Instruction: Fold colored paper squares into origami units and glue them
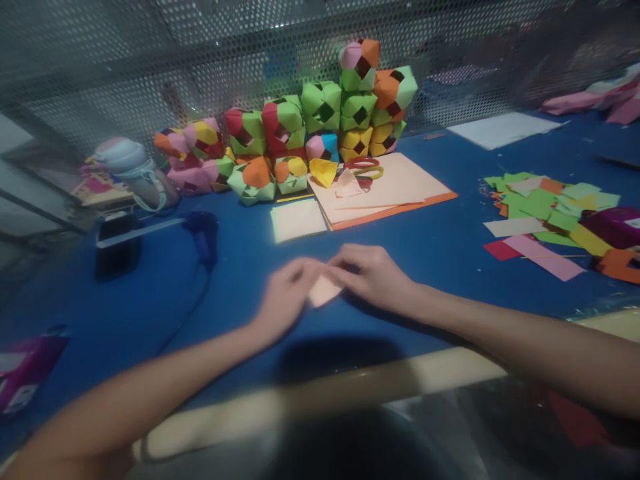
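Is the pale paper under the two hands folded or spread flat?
Cannot tell. The left hand and right hand cover most of the pale paper; only one blurred corner shows between them.

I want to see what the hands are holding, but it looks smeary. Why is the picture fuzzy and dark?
Head view: the left hand, right hand and the pale pink paper piece between them are smeared by motion blur; the stack of colourful folded paper cubes behind looks sharper. Head view: light is dim, with a dark shadow on the blue tabletop below the hands.
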A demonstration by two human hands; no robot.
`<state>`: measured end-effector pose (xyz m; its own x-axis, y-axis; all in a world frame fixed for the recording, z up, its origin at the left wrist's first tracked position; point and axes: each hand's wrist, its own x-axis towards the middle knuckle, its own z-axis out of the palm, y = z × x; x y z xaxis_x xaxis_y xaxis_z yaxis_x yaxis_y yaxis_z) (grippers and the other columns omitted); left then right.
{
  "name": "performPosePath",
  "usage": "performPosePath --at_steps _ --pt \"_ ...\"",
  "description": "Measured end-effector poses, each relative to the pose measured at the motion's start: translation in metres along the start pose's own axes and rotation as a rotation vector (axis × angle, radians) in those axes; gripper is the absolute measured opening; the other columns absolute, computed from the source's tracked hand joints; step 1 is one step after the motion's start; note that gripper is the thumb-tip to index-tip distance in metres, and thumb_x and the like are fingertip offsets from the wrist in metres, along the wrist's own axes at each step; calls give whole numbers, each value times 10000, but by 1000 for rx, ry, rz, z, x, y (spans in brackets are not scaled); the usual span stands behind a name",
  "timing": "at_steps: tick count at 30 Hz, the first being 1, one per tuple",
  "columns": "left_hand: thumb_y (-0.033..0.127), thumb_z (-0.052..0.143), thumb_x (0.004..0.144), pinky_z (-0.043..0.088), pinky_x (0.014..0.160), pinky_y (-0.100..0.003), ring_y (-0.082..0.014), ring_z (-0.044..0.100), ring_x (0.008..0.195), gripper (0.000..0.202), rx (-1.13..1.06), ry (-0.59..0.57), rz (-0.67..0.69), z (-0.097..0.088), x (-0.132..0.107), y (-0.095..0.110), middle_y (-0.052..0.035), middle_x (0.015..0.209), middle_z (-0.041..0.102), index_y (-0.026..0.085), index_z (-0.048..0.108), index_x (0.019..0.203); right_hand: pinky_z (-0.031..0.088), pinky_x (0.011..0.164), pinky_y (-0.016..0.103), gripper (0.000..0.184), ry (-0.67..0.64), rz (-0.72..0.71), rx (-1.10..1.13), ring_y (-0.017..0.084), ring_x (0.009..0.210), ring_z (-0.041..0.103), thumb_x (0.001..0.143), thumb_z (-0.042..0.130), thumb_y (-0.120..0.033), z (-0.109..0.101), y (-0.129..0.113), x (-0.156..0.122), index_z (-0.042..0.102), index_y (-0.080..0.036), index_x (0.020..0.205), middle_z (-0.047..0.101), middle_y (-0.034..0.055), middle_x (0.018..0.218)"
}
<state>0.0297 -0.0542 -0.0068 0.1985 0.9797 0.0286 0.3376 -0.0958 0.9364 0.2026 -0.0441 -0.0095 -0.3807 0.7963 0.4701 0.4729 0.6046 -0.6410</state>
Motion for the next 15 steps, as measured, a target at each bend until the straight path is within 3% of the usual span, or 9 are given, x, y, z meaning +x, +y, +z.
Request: performPosePath --at_steps 6,10,15 --pt "417 538 822 431 729 -252 -150 581 804 278 -52 90 -6 -2 3 -8 -23 869 680 176 671 856 412 581 220 190 14 85 14 108 611 564 830 554 -230 -1 0 2 650 -130 700 652 36 682" --pt "404 541 820 437 736 -267 -163 587 819 270 -22 82 0 -3 4 -10 -35 879 684 174 674 867 408 589 219 198 18 30 -15 106 617 566 840 528 -183 -1 5 1 658 -147 695 659 28 688" --pt "345 592 783 444 757 -279 -170 596 827 237 47 93 5 -1 3 -5 -39 920 694 184 683 931 387 588 240 215 10 -87 -128 110 586 544 858 539 -230 -2 10 -1 693 -143 736 654 36 655"
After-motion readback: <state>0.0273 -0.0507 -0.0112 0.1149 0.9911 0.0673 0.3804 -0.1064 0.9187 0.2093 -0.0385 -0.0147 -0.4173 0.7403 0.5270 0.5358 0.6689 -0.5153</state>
